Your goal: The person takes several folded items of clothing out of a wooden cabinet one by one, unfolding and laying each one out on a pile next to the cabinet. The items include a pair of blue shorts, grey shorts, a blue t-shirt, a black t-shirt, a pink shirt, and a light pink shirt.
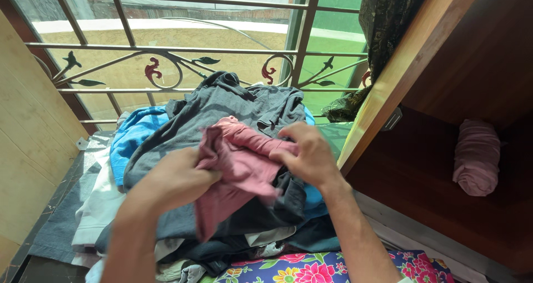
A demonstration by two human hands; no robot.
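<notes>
A dusty-pink garment [240, 166] is bunched between both my hands above a pile of clothes. My left hand [176, 178] grips its left side, fingers closed into the cloth. My right hand [306, 151] pinches its upper right part. Beneath lies a dark grey garment [233, 102] on top of the pile, with a bright blue garment [132, 136] at the left and white cloth [100, 208] under it.
A rolled pink cloth [476, 156] lies on a shelf of the open wooden cupboard [411, 174] at the right. A barred window grille [166, 49] stands behind the pile. A floral cloth [311, 269] lies at the bottom. A dark patterned cloth [388, 16] hangs at upper right.
</notes>
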